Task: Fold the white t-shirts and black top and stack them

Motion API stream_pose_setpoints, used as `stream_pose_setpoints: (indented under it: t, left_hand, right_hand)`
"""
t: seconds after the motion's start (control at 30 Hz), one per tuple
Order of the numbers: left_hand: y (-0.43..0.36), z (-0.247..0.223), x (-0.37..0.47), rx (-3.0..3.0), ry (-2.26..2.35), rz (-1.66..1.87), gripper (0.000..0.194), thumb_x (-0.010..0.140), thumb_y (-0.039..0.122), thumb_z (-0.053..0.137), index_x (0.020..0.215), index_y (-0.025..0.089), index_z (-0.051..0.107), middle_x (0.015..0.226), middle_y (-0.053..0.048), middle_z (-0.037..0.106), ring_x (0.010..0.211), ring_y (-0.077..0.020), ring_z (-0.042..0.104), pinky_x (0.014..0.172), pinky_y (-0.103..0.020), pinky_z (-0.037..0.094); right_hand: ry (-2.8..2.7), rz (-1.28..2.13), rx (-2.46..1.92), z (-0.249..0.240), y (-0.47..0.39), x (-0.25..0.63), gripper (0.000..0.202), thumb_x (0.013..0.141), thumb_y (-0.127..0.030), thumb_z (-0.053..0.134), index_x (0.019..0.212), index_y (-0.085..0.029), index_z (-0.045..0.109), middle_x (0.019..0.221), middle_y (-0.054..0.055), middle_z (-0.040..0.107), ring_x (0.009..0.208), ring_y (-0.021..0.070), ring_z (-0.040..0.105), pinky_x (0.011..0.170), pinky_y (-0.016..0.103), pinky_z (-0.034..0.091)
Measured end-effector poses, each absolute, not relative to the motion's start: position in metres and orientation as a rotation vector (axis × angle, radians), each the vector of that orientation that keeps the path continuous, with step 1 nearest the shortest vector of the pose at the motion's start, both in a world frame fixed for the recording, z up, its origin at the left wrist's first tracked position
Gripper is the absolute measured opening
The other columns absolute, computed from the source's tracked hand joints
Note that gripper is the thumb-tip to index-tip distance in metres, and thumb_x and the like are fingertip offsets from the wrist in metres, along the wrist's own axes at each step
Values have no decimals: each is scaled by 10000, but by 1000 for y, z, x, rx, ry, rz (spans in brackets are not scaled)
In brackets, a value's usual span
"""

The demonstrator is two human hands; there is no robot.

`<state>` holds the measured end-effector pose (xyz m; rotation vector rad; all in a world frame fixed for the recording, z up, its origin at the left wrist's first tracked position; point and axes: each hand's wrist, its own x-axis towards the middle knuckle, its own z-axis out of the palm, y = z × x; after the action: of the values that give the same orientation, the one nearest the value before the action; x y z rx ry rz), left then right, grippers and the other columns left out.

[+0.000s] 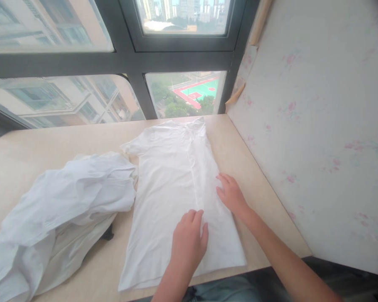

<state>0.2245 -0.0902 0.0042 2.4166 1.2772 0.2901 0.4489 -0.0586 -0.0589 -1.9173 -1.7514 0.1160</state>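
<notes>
A white short-sleeved shirt (164, 188) lies spread on the pale ledge, its collar end toward the window and its hem toward me. One sleeve sticks out at the far left, while the right side looks folded inward along a lengthwise edge. My left hand (190, 235) rests over the lower middle of the shirt, thumb apart from the fingers, holding nothing. At the shirt's right edge is my right hand (232, 195), fingers and thumb apart with no cloth visibly gripped between them.
A loose heap of white and cream clothes (72, 201) lies to the left, close beside the shirt. Dark-framed windows (182, 61) rise behind the pale ledge (91, 140). A flower-patterned wall (315, 126) bounds the right side, with peeling paper near the window corner.
</notes>
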Motion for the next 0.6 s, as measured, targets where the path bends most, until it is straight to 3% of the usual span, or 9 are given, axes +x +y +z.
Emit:
stream_pose_setpoints:
  t: [0.17,0.3,0.4,0.6]
  left_hand:
    - [-49,-17,257,2599,1215,455,342,879,196,542,1217,155,571,1340,-149,559,1257,-311,515,1010,-496,461]
    - [-45,-43,262,2665,1192,533,403,901,243,529,1295,160,545,1472,-161,474,1375,-325,427,1111,-549,382]
    - [-48,-52,258,2646,1191,567,400,909,251,519,1300,173,548,1499,-146,458,1401,-306,409,1134,-540,370]
    - [-47,-50,256,2591,1142,499,424,893,199,514,1315,166,533,1525,-151,427,1423,-314,384,1146,-560,361]
  right_hand:
    - [-1892,-11,-1996,-47,74,459,503,942,-268,441,1394,-55,499,1547,200,340,1446,321,300,1165,470,316]
    - [-1962,-10,-2033,-49,150,466,535,949,-282,437,1440,-69,451,1579,169,304,1472,311,252,1182,475,261]
    - [-1898,48,-2116,-65,168,475,565,967,-348,418,1453,-60,430,1560,176,342,1460,306,280,1180,473,252]
    - [-1909,136,-2076,-80,162,495,628,958,-427,425,1478,-78,390,1590,174,278,1473,291,257,1194,472,219]
